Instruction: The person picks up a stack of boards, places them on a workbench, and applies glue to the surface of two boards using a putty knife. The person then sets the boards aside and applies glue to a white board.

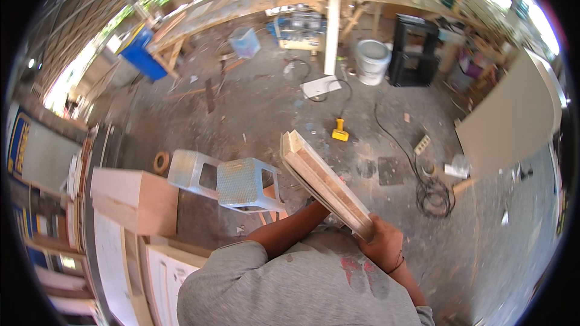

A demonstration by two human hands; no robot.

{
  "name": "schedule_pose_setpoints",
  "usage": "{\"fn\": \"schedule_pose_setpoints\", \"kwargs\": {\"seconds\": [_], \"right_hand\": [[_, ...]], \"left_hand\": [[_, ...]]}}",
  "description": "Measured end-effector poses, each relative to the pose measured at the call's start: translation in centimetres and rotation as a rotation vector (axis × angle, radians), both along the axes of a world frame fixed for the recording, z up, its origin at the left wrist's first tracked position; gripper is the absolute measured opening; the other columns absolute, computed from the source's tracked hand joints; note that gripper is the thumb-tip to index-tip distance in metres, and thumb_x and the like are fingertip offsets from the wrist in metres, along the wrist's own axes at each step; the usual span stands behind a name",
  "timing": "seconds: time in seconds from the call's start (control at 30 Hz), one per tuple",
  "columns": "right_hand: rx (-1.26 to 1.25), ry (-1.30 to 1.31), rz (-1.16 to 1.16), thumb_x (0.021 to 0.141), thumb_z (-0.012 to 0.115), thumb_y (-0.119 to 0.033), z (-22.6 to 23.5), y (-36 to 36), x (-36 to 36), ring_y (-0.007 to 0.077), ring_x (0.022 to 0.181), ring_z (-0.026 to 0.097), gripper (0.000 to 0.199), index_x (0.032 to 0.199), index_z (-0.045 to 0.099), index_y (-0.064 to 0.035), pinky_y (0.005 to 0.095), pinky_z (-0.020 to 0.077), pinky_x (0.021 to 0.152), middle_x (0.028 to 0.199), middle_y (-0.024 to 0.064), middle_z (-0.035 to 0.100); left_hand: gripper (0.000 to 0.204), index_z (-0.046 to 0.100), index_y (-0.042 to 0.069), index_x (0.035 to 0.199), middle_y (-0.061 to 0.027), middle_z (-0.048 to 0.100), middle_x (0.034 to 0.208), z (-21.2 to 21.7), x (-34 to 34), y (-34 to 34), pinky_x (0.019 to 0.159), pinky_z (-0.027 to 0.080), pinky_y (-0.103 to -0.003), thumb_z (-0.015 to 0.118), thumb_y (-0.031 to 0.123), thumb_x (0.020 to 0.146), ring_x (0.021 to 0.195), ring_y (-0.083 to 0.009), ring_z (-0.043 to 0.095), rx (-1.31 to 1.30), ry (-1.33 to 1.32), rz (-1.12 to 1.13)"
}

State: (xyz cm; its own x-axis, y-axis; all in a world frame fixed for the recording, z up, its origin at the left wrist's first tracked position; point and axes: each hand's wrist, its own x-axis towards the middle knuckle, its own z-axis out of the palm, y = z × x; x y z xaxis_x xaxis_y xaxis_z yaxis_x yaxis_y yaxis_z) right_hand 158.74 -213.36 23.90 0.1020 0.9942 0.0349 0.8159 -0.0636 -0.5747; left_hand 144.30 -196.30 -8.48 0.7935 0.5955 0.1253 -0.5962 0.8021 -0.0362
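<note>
I hold a flat wooden panel (323,181) with layered edges, tilted up and away from my chest. My right hand (380,241) grips its near lower corner. My left hand is hidden behind the panel; only my left forearm (290,226) shows, reaching under the board's near part. My grey shirt (290,290) fills the lower middle of the view.
Two light blue plastic stools (232,181) stand just left of the panel. Wooden boxes and boards (133,199) are stacked at left. On the concrete floor lie a yellow tool (340,131), a coiled black cable (432,196) and a white bucket (371,60). A large pale board (507,121) leans at right.
</note>
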Motion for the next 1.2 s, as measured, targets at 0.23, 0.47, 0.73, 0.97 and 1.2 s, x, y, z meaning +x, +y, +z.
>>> {"fn": "schedule_pose_setpoints", "kwargs": {"seconds": [0.23,0.47,0.73,0.97,1.2], "right_hand": [[0.156,-0.148,0.368,0.060,0.073,-0.012,1.5,14.3,-2.4,0.0333,0.106,0.061,0.056,0.112,0.055,-0.0002,0.0390,0.0511,0.088,0.110,0.0191,0.062],[0.194,-0.150,0.501,0.058,0.069,-0.007,1.6,29.0,-5.9,0.0355,0.109,0.059,0.059,0.114,0.053,0.0000,0.0419,0.0489,0.090,0.115,0.0196,0.060],[0.163,-0.096,0.616,0.059,0.069,-0.007,0.5,41.1,-9.3,0.0352,0.108,0.060,0.059,0.115,0.054,-0.0017,0.0417,0.0498,0.088,0.114,0.0189,0.061],[-0.013,0.091,0.660,0.060,0.075,-0.014,-0.2,53.5,-8.8,0.0337,0.100,0.062,0.056,0.112,0.057,-0.0018,0.0387,0.0513,0.082,0.109,0.0176,0.063],[-0.151,0.281,0.543,0.068,0.078,-0.023,-0.7,68.2,-6.2,0.0334,0.076,0.068,0.050,0.109,0.060,0.0000,0.0376,0.0528,0.070,0.082,0.0177,0.067]], "left_hand": [[0.049,0.041,0.008,0.137,-0.0104,0.049,0.135,10.3,-4.6,9.4,0.106,0.037,-0.043,0.038,0.041,0.100,0.122,-0.0222,0.049,0.040,0.092,0.288],[0.050,0.041,0.008,0.137,-0.0105,0.049,0.135,13.0,-9.2,22.1,0.106,0.037,-0.043,0.038,0.041,0.100,0.122,-0.0221,0.049,0.061,-0.029,0.520],[0.050,0.041,0.007,0.137,-0.0106,0.049,0.135,12.9,-13.2,32.0,0.107,0.037,-0.042,0.038,0.041,0.100,0.123,-0.0220,0.048,0.046,-0.075,0.701],[0.050,0.042,0.005,0.135,-0.0106,0.051,0.130,7.3,-15.7,39.7,0.104,0.039,-0.040,0.038,0.041,0.100,0.121,-0.0213,0.049,0.036,0.011,0.830],[0.080,0.041,0.016,0.139,-0.0068,0.053,0.131,13.1,-13.7,55.6,0.100,0.040,-0.044,0.021,0.074,0.088,0.118,-0.0257,0.053,-0.433,1.081,1.041]]}}
